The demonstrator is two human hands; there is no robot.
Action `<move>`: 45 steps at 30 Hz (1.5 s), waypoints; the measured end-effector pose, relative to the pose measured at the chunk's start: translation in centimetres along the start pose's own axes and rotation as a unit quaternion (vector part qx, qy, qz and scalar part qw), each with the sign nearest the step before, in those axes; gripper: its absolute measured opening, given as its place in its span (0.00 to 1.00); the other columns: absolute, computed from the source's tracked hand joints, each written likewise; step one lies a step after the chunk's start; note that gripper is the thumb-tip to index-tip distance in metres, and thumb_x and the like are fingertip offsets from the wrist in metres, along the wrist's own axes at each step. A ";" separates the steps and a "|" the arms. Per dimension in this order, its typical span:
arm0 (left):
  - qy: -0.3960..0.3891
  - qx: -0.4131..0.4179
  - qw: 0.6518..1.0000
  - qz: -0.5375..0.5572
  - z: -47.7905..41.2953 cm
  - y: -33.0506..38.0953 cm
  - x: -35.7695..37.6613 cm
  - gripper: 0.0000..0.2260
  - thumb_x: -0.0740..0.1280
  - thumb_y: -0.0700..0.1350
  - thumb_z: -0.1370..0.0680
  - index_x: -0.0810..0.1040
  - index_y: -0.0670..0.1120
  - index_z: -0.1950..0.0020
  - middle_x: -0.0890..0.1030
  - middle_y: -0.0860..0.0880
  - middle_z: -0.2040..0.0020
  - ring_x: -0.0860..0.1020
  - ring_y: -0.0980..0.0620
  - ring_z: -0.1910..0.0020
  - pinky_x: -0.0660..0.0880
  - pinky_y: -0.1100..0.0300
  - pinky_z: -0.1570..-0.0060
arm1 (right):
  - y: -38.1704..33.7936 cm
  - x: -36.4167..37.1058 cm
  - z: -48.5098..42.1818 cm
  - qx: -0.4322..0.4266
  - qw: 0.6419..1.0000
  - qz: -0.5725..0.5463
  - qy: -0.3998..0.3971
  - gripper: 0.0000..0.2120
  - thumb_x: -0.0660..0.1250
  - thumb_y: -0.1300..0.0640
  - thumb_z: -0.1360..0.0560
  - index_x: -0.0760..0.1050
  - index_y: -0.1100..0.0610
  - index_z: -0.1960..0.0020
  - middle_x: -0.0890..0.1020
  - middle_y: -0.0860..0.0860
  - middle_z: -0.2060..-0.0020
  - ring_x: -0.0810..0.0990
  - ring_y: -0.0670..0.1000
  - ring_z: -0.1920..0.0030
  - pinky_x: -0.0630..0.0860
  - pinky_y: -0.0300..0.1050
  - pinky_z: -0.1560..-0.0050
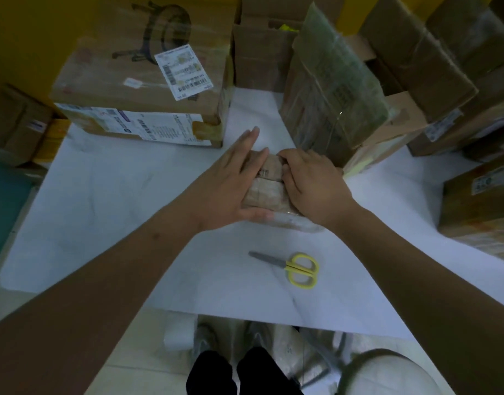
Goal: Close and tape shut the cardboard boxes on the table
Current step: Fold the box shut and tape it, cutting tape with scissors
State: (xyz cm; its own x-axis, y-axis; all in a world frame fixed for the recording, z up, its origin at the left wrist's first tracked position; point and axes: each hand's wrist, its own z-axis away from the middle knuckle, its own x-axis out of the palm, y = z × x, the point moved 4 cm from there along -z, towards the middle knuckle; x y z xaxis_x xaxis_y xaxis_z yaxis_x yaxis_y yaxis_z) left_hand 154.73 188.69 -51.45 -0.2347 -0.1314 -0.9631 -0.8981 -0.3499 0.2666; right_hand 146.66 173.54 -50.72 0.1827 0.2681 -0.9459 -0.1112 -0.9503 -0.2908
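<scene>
Where I look down through the head camera, a large brown cardboard box with white shipping labels (136, 81) stands at the far left of the white-covered table (102, 195), a yellow wall (31, 38) behind it. A broad stretch of the white sheet shows between that box and the near left edge. The left hand (230, 189) lies flat, fingers straight, against the left side of the small brown cardboard box (269, 178) at the table's middle. Its two top flaps are down and meet along a seam, so I cannot see inside. The right hand (310, 183) curls its fingers over that box's right end and grips it. Nearer me, well apart from the box, lie grey-bladed scissors with yellow handles (295, 266), blades pointing left. At the back an open brown carton (259, 58) shows something yellow inside. Just right of it, close behind the right hand, rises a tall cardboard box wrapped in clear film (330, 95). More brown boxes (478, 201) crowd the right edge.
</scene>
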 end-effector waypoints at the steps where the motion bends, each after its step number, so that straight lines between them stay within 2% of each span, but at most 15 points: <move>1: 0.004 0.013 1.000 -0.010 -0.2 0.0 0.1 0.47 0.60 0.71 0.27 0.49 0.43 0.19 0.41 0.42 0.20 0.44 0.46 0.21 0.48 0.56 0.25 | -0.1 0.0 0.0 -0.002 1.000 0.010 0.000 0.19 0.50 0.53 0.20 0.75 0.59 0.40 0.81 0.57 0.54 0.77 0.59 0.58 0.69 0.49 0.57; 9: 0.017 0.011 1.000 -0.010 -0.2 -0.1 0.3 0.44 0.56 0.71 0.26 0.52 0.46 0.19 0.46 0.42 0.19 0.51 0.44 0.22 0.57 0.52 0.26 | -1.9 -0.2 0.5 0.013 0.989 0.143 0.046 0.16 0.53 0.53 0.23 0.77 0.60 0.49 0.80 0.56 0.60 0.79 0.58 0.61 0.73 0.49 0.58; 12: -0.012 -0.054 0.997 0.048 0.5 0.1 -1.0 0.47 0.62 0.70 0.28 0.47 0.47 0.19 0.40 0.46 0.19 0.44 0.48 0.21 0.52 0.53 0.25 | -3.4 -0.7 0.3 0.043 0.992 0.108 0.041 0.20 0.53 0.54 0.23 0.76 0.62 0.40 0.80 0.59 0.45 0.79 0.61 0.45 0.72 0.59 0.37; 14: 0.041 -0.136 0.978 0.153 3.2 -0.3 -2.5 0.44 0.68 0.64 0.27 0.51 0.48 0.19 0.52 0.48 0.20 0.54 0.52 0.22 0.56 0.60 0.26 | -6.6 -1.6 1.1 0.032 0.994 0.013 0.102 0.20 0.56 0.57 0.23 0.74 0.63 0.35 0.76 0.59 0.36 0.73 0.60 0.35 0.67 0.57 0.31; 16: 0.206 -0.254 0.909 0.259 8.3 -0.9 -3.8 0.30 0.70 0.54 0.24 0.64 0.49 0.25 0.73 0.50 0.32 0.73 0.58 0.35 0.69 0.65 0.36 | -11.4 -2.0 2.9 -0.038 0.981 -0.092 0.166 0.16 0.61 0.62 0.24 0.76 0.63 0.38 0.77 0.59 0.38 0.74 0.60 0.38 0.69 0.53 0.34; 19: 0.393 -0.510 0.727 0.240 18.3 0.0 -2.5 0.08 0.68 0.46 0.22 0.73 0.47 0.45 0.77 0.52 0.54 0.76 0.61 0.57 0.77 0.53 0.49 | -16.7 1.2 5.4 -0.112 0.970 -0.181 0.115 0.13 0.60 0.66 0.26 0.79 0.63 0.44 0.79 0.59 0.45 0.76 0.58 0.45 0.72 0.48 0.41; 22: 0.322 -0.706 0.559 0.292 24.3 2.3 3.0 0.18 0.71 0.51 0.24 0.72 0.41 0.43 0.77 0.42 0.47 0.77 0.45 0.50 0.74 0.49 0.47 | -18.2 7.0 7.2 -0.099 0.969 -0.228 -0.004 0.12 0.61 0.67 0.25 0.79 0.62 0.45 0.79 0.56 0.47 0.75 0.55 0.47 0.75 0.47 0.48; 25: 0.152 -0.749 0.487 0.423 25.1 4.4 7.3 0.39 0.72 0.57 0.26 0.59 0.40 0.24 0.69 0.39 0.29 0.71 0.41 0.34 0.69 0.51 0.38 | -17.8 10.8 9.3 -0.048 0.960 -0.265 -0.080 0.11 0.60 0.65 0.24 0.78 0.59 0.46 0.78 0.51 0.47 0.74 0.51 0.47 0.75 0.46 0.52; 29: 0.029 -0.647 0.619 0.444 24.2 4.6 9.0 0.29 0.72 0.54 0.25 0.67 0.47 0.27 0.76 0.48 0.35 0.76 0.52 0.46 0.70 0.60 0.47 | -17.0 12.6 11.0 0.005 0.953 -0.279 -0.117 0.11 0.58 0.62 0.23 0.77 0.56 0.46 0.77 0.49 0.47 0.75 0.48 0.47 0.73 0.41 0.49; 34: -0.105 -0.621 0.608 0.484 23.9 2.9 7.2 0.13 0.66 0.52 0.22 0.80 0.42 0.49 0.83 0.44 0.52 0.81 0.50 0.59 0.78 0.60 0.55 | -16.3 11.9 11.2 0.108 0.946 -0.273 -0.141 0.10 0.58 0.58 0.20 0.79 0.53 0.46 0.81 0.46 0.53 0.79 0.46 0.54 0.74 0.39 0.51; 36: -0.126 -0.599 0.643 0.460 22.6 2.3 4.6 0.13 0.66 0.52 0.23 0.81 0.43 0.52 0.82 0.43 0.53 0.79 0.51 0.61 0.75 0.64 0.60 | -15.8 11.5 11.2 0.197 0.925 -0.262 -0.195 0.14 0.59 0.52 0.19 0.79 0.57 0.54 0.83 0.49 0.60 0.81 0.49 0.59 0.77 0.45 0.52; 38: -0.102 -0.583 0.692 0.413 20.9 1.9 1.7 0.10 0.65 0.49 0.22 0.83 0.46 0.50 0.82 0.46 0.48 0.80 0.49 0.53 0.73 0.63 0.56 | -15.9 11.3 11.0 0.310 0.843 -0.339 -0.281 0.26 0.61 0.38 0.22 0.79 0.60 0.61 0.84 0.54 0.63 0.83 0.52 0.60 0.80 0.50 0.50; 41: 0.002 -0.567 0.711 0.416 19.0 2.1 -1.7 0.08 0.66 0.50 0.22 0.84 0.51 0.57 0.84 0.51 0.56 0.81 0.50 0.56 0.75 0.59 0.58 | -17.4 9.6 10.0 0.414 0.628 -0.560 -0.349 0.31 0.61 0.30 0.27 0.83 0.58 0.54 0.86 0.56 0.57 0.84 0.53 0.52 0.81 0.50 0.45; 43: 0.058 -0.539 0.735 0.407 17.9 2.8 -3.7 0.08 0.67 0.49 0.22 0.82 0.51 0.59 0.83 0.52 0.62 0.80 0.55 0.63 0.74 0.61 0.64 | -17.3 7.4 8.2 0.369 0.582 -0.669 -0.278 0.24 0.60 0.38 0.22 0.83 0.57 0.47 0.86 0.53 0.54 0.84 0.52 0.50 0.78 0.47 0.46; 45: 0.093 -0.507 0.750 0.414 16.8 3.6 -4.8 0.08 0.66 0.48 0.21 0.80 0.50 0.58 0.82 0.52 0.66 0.78 0.60 0.73 0.70 0.68 0.73 | -16.0 4.9 6.5 0.318 0.594 -0.714 -0.192 0.16 0.61 0.48 0.20 0.82 0.58 0.44 0.86 0.54 0.49 0.84 0.52 0.47 0.76 0.44 0.46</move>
State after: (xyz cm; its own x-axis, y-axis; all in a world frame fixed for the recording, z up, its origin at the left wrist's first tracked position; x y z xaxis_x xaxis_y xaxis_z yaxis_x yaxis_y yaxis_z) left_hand 146.35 203.62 -46.46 -0.4146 -0.7879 -0.4553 0.2941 -0.5895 0.7523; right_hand 143.03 191.08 -51.64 0.3121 0.8609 0.4018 -0.4792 0.5078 -0.7159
